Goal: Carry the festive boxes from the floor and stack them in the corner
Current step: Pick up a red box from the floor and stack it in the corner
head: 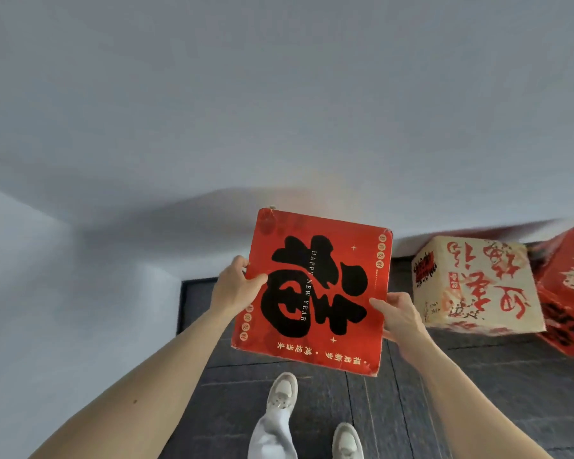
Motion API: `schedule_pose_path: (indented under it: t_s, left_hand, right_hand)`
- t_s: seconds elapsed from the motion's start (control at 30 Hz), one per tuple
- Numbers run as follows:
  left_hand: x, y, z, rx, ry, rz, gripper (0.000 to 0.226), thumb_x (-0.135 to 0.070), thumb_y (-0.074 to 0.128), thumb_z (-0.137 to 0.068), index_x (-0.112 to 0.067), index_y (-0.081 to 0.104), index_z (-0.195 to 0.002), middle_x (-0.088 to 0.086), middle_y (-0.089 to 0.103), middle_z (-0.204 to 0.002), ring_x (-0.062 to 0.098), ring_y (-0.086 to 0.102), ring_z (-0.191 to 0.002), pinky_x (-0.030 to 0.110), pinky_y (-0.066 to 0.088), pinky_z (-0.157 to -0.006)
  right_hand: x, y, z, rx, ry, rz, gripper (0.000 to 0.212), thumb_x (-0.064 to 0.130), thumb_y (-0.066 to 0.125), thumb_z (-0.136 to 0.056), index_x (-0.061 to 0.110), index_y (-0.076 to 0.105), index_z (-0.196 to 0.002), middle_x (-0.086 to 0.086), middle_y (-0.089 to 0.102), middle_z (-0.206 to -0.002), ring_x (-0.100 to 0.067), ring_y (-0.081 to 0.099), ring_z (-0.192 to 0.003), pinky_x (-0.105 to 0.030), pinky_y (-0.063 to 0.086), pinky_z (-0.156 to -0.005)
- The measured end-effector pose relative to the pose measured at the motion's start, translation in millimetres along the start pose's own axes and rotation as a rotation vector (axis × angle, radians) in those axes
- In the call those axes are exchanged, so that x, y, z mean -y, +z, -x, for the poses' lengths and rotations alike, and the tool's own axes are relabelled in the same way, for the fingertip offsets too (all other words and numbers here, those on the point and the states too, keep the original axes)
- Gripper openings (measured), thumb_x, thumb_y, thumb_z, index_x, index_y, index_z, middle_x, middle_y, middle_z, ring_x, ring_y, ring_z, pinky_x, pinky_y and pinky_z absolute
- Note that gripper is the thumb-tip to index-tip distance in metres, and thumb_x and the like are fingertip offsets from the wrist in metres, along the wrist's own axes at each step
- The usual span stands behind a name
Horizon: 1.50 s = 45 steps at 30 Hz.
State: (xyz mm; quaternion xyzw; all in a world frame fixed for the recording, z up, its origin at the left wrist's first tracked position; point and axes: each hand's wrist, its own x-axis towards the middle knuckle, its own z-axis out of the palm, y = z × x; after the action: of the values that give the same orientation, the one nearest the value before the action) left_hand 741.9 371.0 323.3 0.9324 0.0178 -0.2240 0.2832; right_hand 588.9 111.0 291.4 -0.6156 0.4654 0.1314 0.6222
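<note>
White wall (80, 144) fills the left side and the top of the view. Its dark skirting (180, 306) turns a corner at the far left of the dark tiled floor (478, 392).

The left forearm reaches in from the lower left. The left hand (237, 286) grips the left edge of a flat red box (312, 293), with the thumb laid on the printed face and the fingers curled round the edge. The box is held in the air above the floor, a little in from that corner, its face turned up towards the camera. It bears a large black character and the words "HAPPY NEW YEAR".

Below it are a white trouser leg (272, 432) and two pale shoes (280, 395) standing on the tiles.

The right hand (401, 321) clamps the box's right edge, thumb on the face and fingers wrapped behind.

Further right, a cream box (474, 286) with red brush lettering sits on the floor at its far edge, against the wall. Just beside it, at the right border, is a second red box (567, 293), partly cut off. The two appear to touch.
</note>
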Motion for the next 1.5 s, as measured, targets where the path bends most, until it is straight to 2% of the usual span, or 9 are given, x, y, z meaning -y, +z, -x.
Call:
schedule_pose_path:
  t_s: [0.33, 0.57, 0.8, 0.97, 1.03, 1.13, 1.2, 1.37, 1.5]
  left_hand:
    - [9, -192, 177, -0.403, -0.104, 0.046, 0.040, -0.055, 0.060, -0.089, -0.025, 0.048, -0.112, -0.008, 0.064, -0.101, 0.016, 0.067, -0.087, 0.036, 0.057, -0.077]
    - [75, -262, 337, -0.647, -0.199, 0.111, 0.044, -0.058, 0.060, -0.088, -0.023, 0.054, -0.113, -0.003, 0.070, -0.105, 0.018, 0.068, -0.087, 0.035, 0.058, -0.077]
    - [162, -263, 550, -0.829, -0.276, 0.211, 0.049, -0.060, 0.062, -0.078, -0.022, 0.058, -0.109, -0.003, 0.074, -0.092, 0.015, 0.070, -0.078, 0.035, 0.058, -0.074]
    - [219, -251, 721, -0.980, -0.353, 0.217, 0.048, -0.060, 0.064, -0.079, -0.022, 0.061, -0.108, -0.006, 0.073, -0.093, 0.012, 0.069, -0.079, 0.034, 0.058, -0.074]
    - [242, -249, 789, -1.020, -0.389, 0.247, 0.055, -0.063, 0.063, -0.076, -0.020, 0.062, -0.110, -0.007, 0.074, -0.096, 0.010, 0.070, -0.079, 0.036, 0.060, -0.073]
    - [276, -250, 887, -1.110, -0.444, 0.290, 0.071, -0.074, 0.059, -0.066, -0.020, 0.062, -0.112, -0.002, 0.073, -0.102, 0.014, 0.071, -0.080, 0.040, 0.061, -0.072]
    - [292, -254, 946, -1.178, -0.489, 0.311, 0.068, -0.074, 0.060, -0.066, -0.023, 0.061, -0.112, -0.003, 0.072, -0.103, 0.015, 0.072, -0.077, 0.043, 0.062, -0.071]
    - [344, -261, 1071, -1.353, -0.639, 0.283, 0.055, -0.053, 0.068, -0.086, -0.017, 0.059, -0.127, -0.003, 0.063, -0.121, 0.018, 0.065, -0.105, 0.038, 0.057, -0.086]
    - [401, -270, 1149, -1.443, -0.743, 0.313, 0.063, -0.051, 0.070, -0.084, -0.018, 0.055, -0.135, 0.006, 0.062, -0.133, 0.023, 0.060, -0.120, 0.043, 0.053, -0.096]
  right_hand:
    - [119, 50, 150, 0.258, -0.295, 0.161, 0.036, 0.029, 0.066, -0.094, 0.010, 0.047, -0.119, -0.008, 0.059, -0.116, -0.023, 0.062, -0.101, -0.052, 0.055, -0.088]
    - [129, 116, 260, 0.432, -0.543, 0.333, 0.044, 0.042, 0.068, -0.088, 0.010, 0.055, -0.114, -0.008, 0.067, -0.112, -0.026, 0.067, -0.099, -0.056, 0.056, -0.087]
    - [48, 160, 411, 0.636, -0.734, 0.450, 0.045, 0.041, 0.066, -0.092, 0.005, 0.055, -0.117, -0.009, 0.067, -0.108, -0.022, 0.068, -0.092, -0.034, 0.054, -0.063]
    - [-30, 173, 537, 0.802, -0.824, 0.529, 0.050, 0.047, 0.067, -0.090, 0.006, 0.056, -0.115, -0.009, 0.069, -0.106, -0.026, 0.069, -0.095, -0.048, 0.059, -0.080]
    - [-57, 181, 593, 0.888, -0.860, 0.557, 0.050, 0.049, 0.068, -0.088, 0.007, 0.058, -0.112, -0.009, 0.071, -0.104, -0.025, 0.071, -0.092, -0.048, 0.060, -0.079]
    - [-94, 196, 684, 1.044, -0.894, 0.570, 0.031, 0.039, 0.067, -0.092, 0.010, 0.059, -0.100, -0.009, 0.071, -0.099, -0.022, 0.069, -0.088, -0.042, 0.056, -0.074]
    - [-117, 212, 741, 1.132, -0.928, 0.585, 0.025, 0.037, 0.066, -0.093, 0.012, 0.061, -0.096, -0.007, 0.072, -0.097, -0.023, 0.070, -0.088, -0.045, 0.057, -0.077]
    - [-177, 266, 865, 1.355, -1.014, 0.607, 0.014, 0.025, 0.065, -0.094, 0.013, 0.063, -0.087, -0.002, 0.073, -0.088, -0.022, 0.072, -0.081, -0.034, 0.057, -0.067]
    - [-232, 337, 938, 1.487, -1.070, 0.652, 0.018, 0.026, 0.070, -0.090, 0.014, 0.058, -0.098, -0.007, 0.070, -0.100, -0.022, 0.072, -0.087, -0.044, 0.059, -0.080]
